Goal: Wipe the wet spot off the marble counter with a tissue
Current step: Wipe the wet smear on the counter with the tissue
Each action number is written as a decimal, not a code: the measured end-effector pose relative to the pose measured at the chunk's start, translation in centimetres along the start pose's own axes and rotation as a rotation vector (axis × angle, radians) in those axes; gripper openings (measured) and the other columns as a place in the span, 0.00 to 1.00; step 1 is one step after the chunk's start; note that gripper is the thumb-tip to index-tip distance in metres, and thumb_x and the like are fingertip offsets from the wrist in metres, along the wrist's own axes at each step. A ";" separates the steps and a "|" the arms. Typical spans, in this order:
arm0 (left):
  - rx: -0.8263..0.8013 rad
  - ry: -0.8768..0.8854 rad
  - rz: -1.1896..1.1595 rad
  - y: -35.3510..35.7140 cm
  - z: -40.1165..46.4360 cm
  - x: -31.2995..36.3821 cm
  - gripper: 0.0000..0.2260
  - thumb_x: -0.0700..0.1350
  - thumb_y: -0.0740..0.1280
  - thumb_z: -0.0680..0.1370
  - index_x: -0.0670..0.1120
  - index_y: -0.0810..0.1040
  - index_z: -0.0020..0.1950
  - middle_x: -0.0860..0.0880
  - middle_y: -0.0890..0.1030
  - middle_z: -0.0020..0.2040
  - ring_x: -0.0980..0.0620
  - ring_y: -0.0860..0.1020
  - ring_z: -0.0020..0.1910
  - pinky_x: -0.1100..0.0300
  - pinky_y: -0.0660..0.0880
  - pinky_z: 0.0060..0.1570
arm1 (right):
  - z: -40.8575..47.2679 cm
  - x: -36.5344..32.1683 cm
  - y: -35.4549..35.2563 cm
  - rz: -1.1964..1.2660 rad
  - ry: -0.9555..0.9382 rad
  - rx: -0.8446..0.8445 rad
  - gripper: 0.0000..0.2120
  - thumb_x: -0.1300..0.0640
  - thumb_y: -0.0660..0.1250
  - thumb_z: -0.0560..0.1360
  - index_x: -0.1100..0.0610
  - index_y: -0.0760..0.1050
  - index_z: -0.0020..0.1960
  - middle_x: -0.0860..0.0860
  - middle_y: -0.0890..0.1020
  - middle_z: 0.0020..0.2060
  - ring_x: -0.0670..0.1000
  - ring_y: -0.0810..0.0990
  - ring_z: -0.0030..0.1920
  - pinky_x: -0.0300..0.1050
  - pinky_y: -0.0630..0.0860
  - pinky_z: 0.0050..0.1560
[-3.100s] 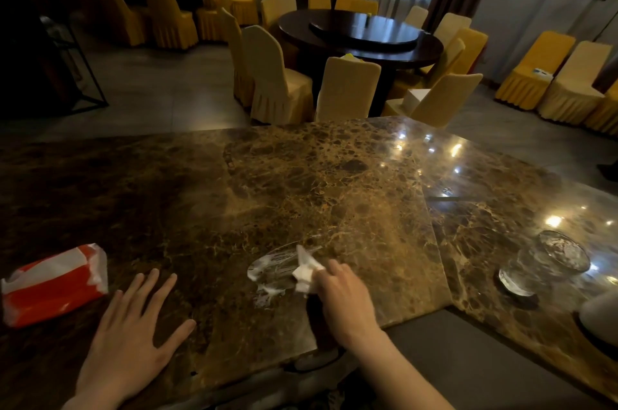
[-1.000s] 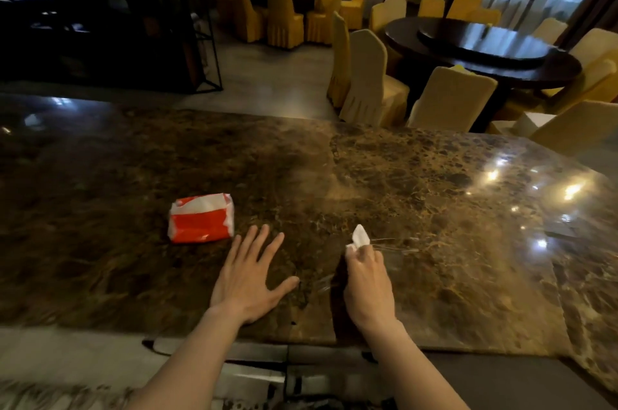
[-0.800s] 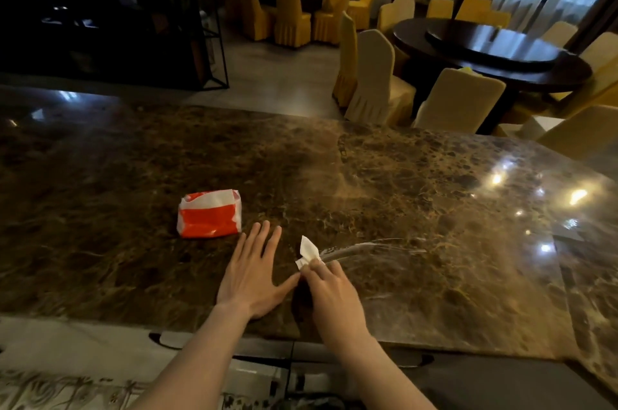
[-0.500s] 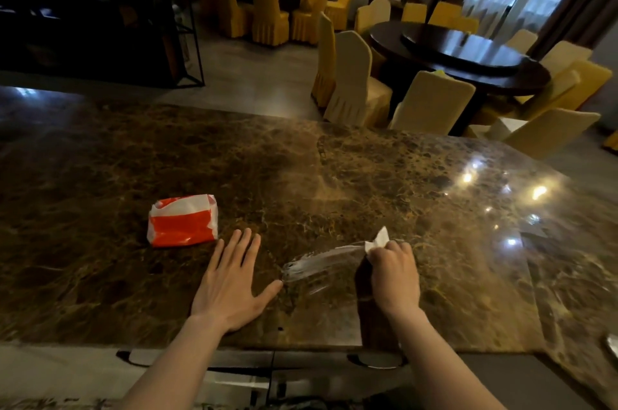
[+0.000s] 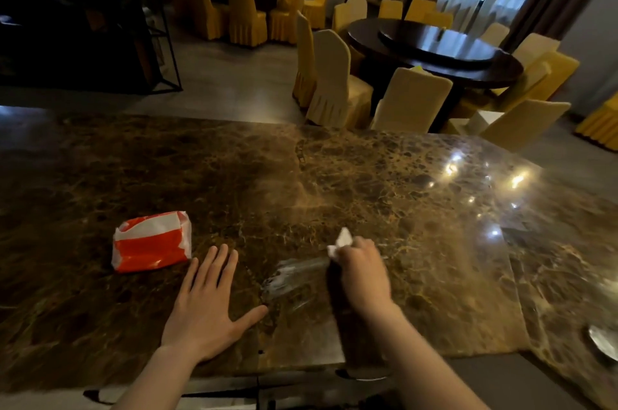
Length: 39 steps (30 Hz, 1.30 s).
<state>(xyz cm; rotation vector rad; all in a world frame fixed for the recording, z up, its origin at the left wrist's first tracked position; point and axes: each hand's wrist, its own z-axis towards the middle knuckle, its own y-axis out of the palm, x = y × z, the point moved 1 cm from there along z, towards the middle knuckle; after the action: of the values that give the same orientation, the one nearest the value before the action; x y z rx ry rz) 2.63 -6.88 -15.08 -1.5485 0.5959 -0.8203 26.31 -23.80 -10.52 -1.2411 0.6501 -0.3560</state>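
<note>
A person's 2 bare forearms reach up from the lower edge of the frame onto a dark brown marble counter; the right hand, just right of centre in the lower half, is closed around a small crumpled white tissue, pressing it to the stone; only a pointed corner of the tissue shows, poking up and slightly left past the knuckles, while the rest is hidden inside the fist. A pale wet spot lies just left of that hand as a smeared streak; its long axis runs from lower left up to the right, ending at the tissue; its edges are faint and hard to trace against the veined stone. The left hand rests flat, palm down, fingers spread wide, holding nothing, its thumb pointing toward the streak. Left of it sits a soft red and white packet, lying on its side; what it contains cannot be seen. At the lower right edge a glass is cut off by the frame. Beyond the counter, in the upper half, stand a round dark table and chairs in yellow and cream covers; the upper left is too dark to make out.
</note>
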 end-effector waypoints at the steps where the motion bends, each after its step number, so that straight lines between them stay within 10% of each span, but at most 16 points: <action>1: 0.001 -0.005 0.003 0.0 0.0 0.0 0.54 0.84 0.40 0.68 0.50 0.39 0.83 0.51 0.39 0.84 0.53 0.33 0.81 0.46 0.39 0.82 | 0.4 2.3 -0.6 -0.035 0.082 0.000 0.07 0.61 0.68 0.77 0.56 0.84 0.51 0.54 0.78 0.47 0.56 0.73 0.52 0.49 0.71 0.52; 5: 0.000 -0.011 0.007 0.0 0.2 0.3 0.54 0.85 0.41 0.68 0.50 0.40 0.84 0.51 0.41 0.85 0.53 0.34 0.81 0.46 0.40 0.82 | 0.8 5.6 -1.6 -0.020 0.294 0.060 0.08 0.66 0.66 0.77 0.61 0.84 0.48 0.56 0.77 0.44 0.59 0.73 0.50 0.51 0.72 0.47; 12: -0.029 -0.015 0.025 -0.4 0.0 0.2 0.55 0.85 0.41 0.67 0.51 0.38 0.83 0.52 0.38 0.84 0.55 0.33 0.81 0.47 0.40 0.82 | -0.5 0.6 -0.9 0.038 -0.126 -0.111 0.07 0.65 0.68 0.76 0.57 0.83 0.51 0.51 0.78 0.47 0.54 0.74 0.50 0.47 0.73 0.46; 17: -0.048 -0.027 0.043 -0.8 0.0 0.4 0.55 0.85 0.40 0.66 0.52 0.36 0.83 0.52 0.36 0.83 0.55 0.31 0.80 0.47 0.38 0.82 | -0.3 8.6 -3.6 -0.011 0.319 0.010 0.10 0.65 0.65 0.77 0.61 0.82 0.55 0.56 0.78 0.48 0.59 0.77 0.52 0.51 0.75 0.47; 21: -0.061 -0.037 0.031 -1.0 -0.1 0.8 0.55 0.85 0.40 0.66 0.52 0.35 0.82 0.52 0.35 0.83 0.56 0.31 0.80 0.47 0.38 0.82 | 0.8 6.7 -2.7 0.107 0.299 0.049 0.22 0.66 0.65 0.79 0.64 0.66 0.71 0.59 0.77 0.56 0.61 0.76 0.56 0.52 0.75 0.51; 28: -0.070 -0.044 -0.001 -1.6 -0.2 0.9 0.56 0.86 0.41 0.65 0.52 0.37 0.82 0.54 0.38 0.83 0.57 0.34 0.81 0.49 0.38 0.82 | 0.7 3.5 -1.5 0.135 -0.066 -0.161 0.05 0.60 0.66 0.80 0.59 0.80 0.52 0.53 0.71 0.49 0.58 0.76 0.50 0.52 0.73 0.49; 34: -0.110 -0.056 0.002 -1.8 0.0 1.1 0.56 0.86 0.42 0.64 0.53 0.35 0.82 0.54 0.36 0.83 0.57 0.33 0.80 0.48 0.38 0.82 | 2.0 11.7 -4.0 0.034 0.217 0.037 0.05 0.65 0.68 0.77 0.60 0.82 0.47 0.54 0.75 0.46 0.59 0.77 0.47 0.54 0.75 0.45; 39: -0.122 -0.066 0.000 -2.3 0.2 1.4 0.57 0.86 0.41 0.63 0.53 0.36 0.82 0.55 0.36 0.82 0.57 0.33 0.80 0.49 0.38 0.82 | 1.2 7.1 -2.6 0.002 0.053 0.017 0.06 0.64 0.65 0.79 0.61 0.80 0.52 0.55 0.78 0.51 0.56 0.76 0.52 0.49 0.75 0.49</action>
<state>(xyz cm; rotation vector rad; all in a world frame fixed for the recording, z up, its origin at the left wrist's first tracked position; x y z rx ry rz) 3.44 -7.52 -12.54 -1.6797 0.6067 -0.7409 32.78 -27.86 -9.68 -1.2183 0.6926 -0.3929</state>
